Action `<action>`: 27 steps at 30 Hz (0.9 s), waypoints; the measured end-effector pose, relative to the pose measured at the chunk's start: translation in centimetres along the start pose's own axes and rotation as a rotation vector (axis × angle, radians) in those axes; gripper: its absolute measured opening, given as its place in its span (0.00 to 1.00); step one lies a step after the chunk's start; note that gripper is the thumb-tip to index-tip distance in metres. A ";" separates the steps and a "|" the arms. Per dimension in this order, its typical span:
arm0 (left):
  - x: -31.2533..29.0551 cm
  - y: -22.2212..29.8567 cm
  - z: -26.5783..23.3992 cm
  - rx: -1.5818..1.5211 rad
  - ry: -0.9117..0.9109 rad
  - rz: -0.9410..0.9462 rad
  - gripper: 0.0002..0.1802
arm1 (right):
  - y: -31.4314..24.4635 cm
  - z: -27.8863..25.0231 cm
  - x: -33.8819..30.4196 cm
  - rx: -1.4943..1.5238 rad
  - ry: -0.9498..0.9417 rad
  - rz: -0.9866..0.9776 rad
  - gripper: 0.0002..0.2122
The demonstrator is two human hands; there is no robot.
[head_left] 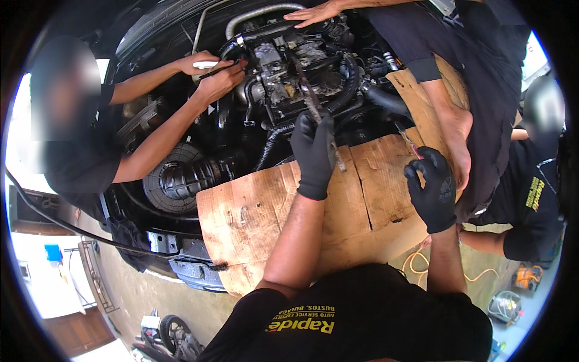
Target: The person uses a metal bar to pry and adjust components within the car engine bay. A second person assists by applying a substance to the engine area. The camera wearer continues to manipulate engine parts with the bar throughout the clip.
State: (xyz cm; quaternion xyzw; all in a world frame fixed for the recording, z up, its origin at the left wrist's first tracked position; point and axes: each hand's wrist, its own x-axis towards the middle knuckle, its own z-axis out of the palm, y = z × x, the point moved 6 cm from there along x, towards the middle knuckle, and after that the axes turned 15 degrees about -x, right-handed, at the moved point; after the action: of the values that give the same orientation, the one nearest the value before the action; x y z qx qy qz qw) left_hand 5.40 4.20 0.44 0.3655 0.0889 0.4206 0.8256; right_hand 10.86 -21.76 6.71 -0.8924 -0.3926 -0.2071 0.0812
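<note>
My left hand (313,154) is raised over the near side of the engine bay, forearm slanting up from below, the fingers pointing away from me. Its grip is narrow, closed on a long metal bar (310,99) that leans across the hand, its far end over the engine (271,66) and its near end over the cardboard (265,208). My right hand (433,190) is lower and off to the right, forearm nearly upright, fingers curled in a small pinch on a thin tool (412,146) with a reddish handle, its tip pointing up and to the left.

Both my gloves are black and close-fitting. The bar is slim, brown and rough, as if rusted; the cardboard is tan, creased and stained dark in places. The engine is grey metal, grimy, with ribbed black hoses around it.

To the left, a co-worker's hands (220,84) reach into the bay, with a white object (205,64) at the fingers. Another person's bare foot (460,160) stands in the way just beside my right hand, and a hand (316,13) rests at the far edge of the engine. An orange cord (416,260) lies on the floor below.
</note>
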 end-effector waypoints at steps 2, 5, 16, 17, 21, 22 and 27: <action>0.0 0.0 -0.1 0.021 -0.015 0.020 0.05 | -1.7 0.9 1.5 0.264 -0.096 0.017 0.21; 0.2 -0.6 0.6 0.042 -0.055 -0.015 0.03 | -4.1 2.6 3.5 0.591 -0.107 0.074 0.24; -0.8 -0.8 2.1 -0.057 -0.126 -0.141 0.09 | -7.6 3.7 6.4 0.632 0.100 -0.155 0.23; -1.0 -0.7 2.3 -0.041 -0.165 -0.138 0.10 | -7.6 3.3 6.3 0.581 0.159 -0.158 0.22; -1.8 -0.5 3.4 -0.018 -0.313 -0.169 0.12 | -6.5 2.2 5.0 0.505 0.316 -0.148 0.19; -2.0 -0.5 3.7 -0.024 -0.351 -0.190 0.12 | -5.9 2.1 4.4 0.517 0.337 -0.137 0.19; -1.9 -3.2 2.2 0.130 -0.285 -0.050 0.12 | -4.5 1.9 3.0 0.664 0.413 -0.065 0.19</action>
State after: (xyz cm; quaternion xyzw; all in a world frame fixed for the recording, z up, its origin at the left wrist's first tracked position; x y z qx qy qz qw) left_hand 7.16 0.40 -0.46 0.4721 0.0069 0.3371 0.8146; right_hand 9.98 -16.16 6.19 -0.7440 -0.4419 -0.2466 0.4363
